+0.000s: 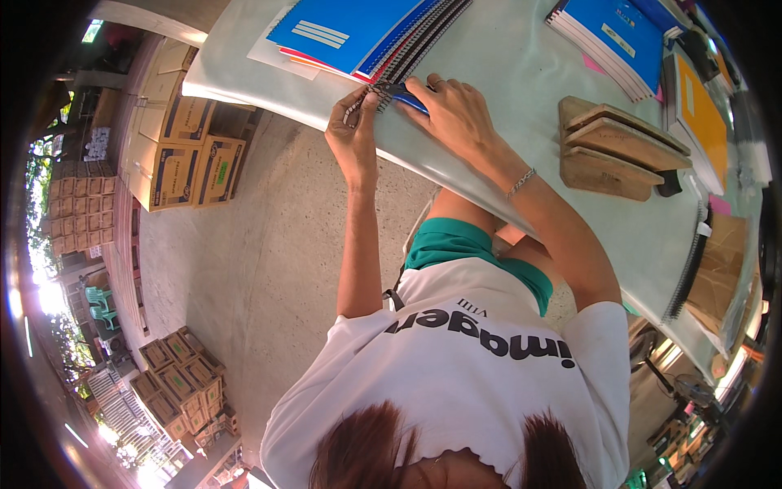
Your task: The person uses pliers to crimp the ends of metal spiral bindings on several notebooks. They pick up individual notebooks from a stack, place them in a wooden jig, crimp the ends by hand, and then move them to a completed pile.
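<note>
At the table's near edge, my left hand (353,134) pinches the end of a dark spiral binding coil (383,101) that runs out from a stack of notebooks. My right hand (456,114) is closed around blue-handled pliers (412,103), whose dark jaws are at the coil beside my left fingertips. Whether the jaws grip the wire is too small to tell. The stacked spiral notebooks (346,33) have blue covers, with red and orange edges showing underneath. Their coils lie along the side toward my right hand.
A wooden slotted stand (623,147) rests on the white table (505,49) to the right. Beyond it are more blue notebooks (611,37) and a yellow notebook (700,118). A loose black coil (688,269) lies near the right edge. Cardboard boxes (175,155) stand on the floor at left.
</note>
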The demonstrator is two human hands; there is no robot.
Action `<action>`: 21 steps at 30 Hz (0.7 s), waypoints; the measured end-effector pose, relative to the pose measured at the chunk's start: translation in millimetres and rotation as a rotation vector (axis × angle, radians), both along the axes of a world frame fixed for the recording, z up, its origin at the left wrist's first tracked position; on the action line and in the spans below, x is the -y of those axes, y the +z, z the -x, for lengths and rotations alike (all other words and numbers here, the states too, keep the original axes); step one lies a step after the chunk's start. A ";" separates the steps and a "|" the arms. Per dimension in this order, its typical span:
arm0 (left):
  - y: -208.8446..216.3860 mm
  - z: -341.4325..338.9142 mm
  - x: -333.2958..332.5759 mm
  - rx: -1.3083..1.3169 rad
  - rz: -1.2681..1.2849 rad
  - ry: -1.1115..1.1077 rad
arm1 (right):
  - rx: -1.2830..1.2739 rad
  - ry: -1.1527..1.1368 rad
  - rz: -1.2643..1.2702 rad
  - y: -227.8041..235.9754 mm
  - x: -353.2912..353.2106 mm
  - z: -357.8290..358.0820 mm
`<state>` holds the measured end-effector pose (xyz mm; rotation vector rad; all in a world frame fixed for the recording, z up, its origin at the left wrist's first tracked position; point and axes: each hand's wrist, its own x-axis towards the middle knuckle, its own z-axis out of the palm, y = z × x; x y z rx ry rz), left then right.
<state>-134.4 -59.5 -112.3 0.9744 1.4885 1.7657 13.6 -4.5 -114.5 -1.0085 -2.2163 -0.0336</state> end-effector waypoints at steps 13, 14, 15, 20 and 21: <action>-9.3 2.8 -5.2 0.096 -0.074 0.042 | 0.030 -0.075 0.020 1.2 4.9 -13.2; -5.6 1.9 -4.3 0.094 -0.052 0.044 | 0.028 -0.095 -0.011 1.6 6.3 -14.7; -1.4 1.3 -3.0 0.038 -0.019 0.037 | 0.029 -0.096 -0.006 1.9 7.1 -14.5; 0.6 2.2 -2.7 -0.130 0.061 -0.013 | 0.054 -0.095 0.018 1.9 7.0 -10.1; 0.7 2.1 -2.8 -0.133 0.060 -0.005 | 0.051 -0.090 0.017 1.8 7.1 -8.4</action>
